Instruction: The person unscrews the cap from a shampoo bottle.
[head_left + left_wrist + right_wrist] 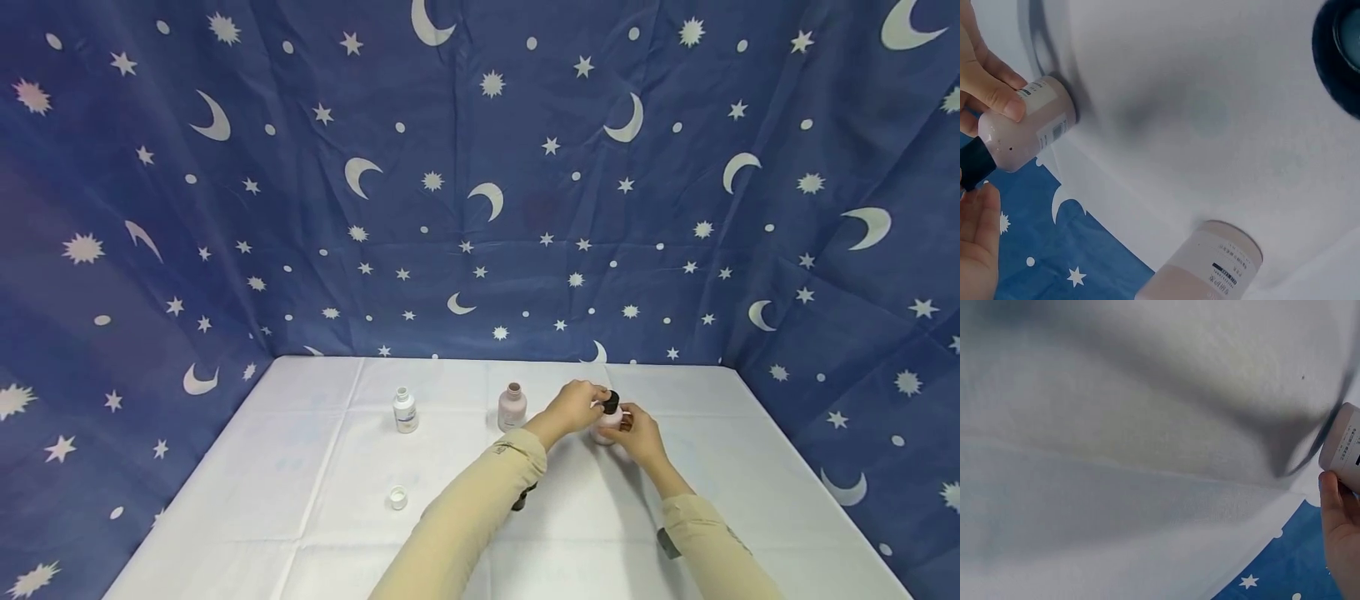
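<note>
A pink bottle point(616, 418) with a black cap point(611, 403) stands upright at the right of the table. My left hand point(574, 407) pinches the cap from above, fingers and thumb on its sides. My right hand point(642, 435) grips the bottle's body from the right. The left wrist view shows the labelled bottle point(1032, 128), with the right thumb pressed on the label and the left fingers at the cap. Only part of the bottle point(1341, 447) appears in the right wrist view, at its edge.
A second pink bottle point(512, 408), uncapped, stands left of the hands. Farther left is an uncapped white bottle point(406, 412), with a white cap point(398, 498) lying in front. A round black cap point(1341, 59) lies near the left forearm. Starry blue cloth point(480, 208) walls the white table.
</note>
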Motion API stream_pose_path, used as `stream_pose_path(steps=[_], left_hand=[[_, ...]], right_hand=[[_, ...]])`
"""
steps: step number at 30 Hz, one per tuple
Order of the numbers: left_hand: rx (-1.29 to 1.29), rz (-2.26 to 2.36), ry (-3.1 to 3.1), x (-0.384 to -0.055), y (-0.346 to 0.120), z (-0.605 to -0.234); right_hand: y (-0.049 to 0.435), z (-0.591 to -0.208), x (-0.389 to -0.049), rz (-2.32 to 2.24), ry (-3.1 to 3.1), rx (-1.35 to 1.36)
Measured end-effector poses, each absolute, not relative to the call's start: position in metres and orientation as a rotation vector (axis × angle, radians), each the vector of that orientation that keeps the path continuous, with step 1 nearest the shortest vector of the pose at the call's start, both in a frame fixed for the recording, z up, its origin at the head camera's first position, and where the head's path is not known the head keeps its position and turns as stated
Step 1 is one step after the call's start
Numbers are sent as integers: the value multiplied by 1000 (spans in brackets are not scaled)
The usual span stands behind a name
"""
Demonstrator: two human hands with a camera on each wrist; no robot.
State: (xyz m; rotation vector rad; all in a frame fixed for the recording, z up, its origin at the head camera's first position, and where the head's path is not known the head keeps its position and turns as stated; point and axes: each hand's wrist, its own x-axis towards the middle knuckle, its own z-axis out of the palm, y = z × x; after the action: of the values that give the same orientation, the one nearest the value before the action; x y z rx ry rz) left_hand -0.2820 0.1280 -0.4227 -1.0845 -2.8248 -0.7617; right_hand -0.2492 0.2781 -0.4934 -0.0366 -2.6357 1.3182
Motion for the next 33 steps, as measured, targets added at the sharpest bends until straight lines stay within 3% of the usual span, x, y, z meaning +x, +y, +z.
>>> stream_pose_path(steps=[9,18,33], left_hand=[[-959,-1068,-2761,-274,119,-421],[-988,-834,-2722,-272,106,-411],[-1086,-835,-2676,-257,83,-394]], right_hand=[[271,-488,-238,1414,-2635,41],[265,-478,-233,1392,-2641,141],[251,-457,-213,1367,-2623,263]])
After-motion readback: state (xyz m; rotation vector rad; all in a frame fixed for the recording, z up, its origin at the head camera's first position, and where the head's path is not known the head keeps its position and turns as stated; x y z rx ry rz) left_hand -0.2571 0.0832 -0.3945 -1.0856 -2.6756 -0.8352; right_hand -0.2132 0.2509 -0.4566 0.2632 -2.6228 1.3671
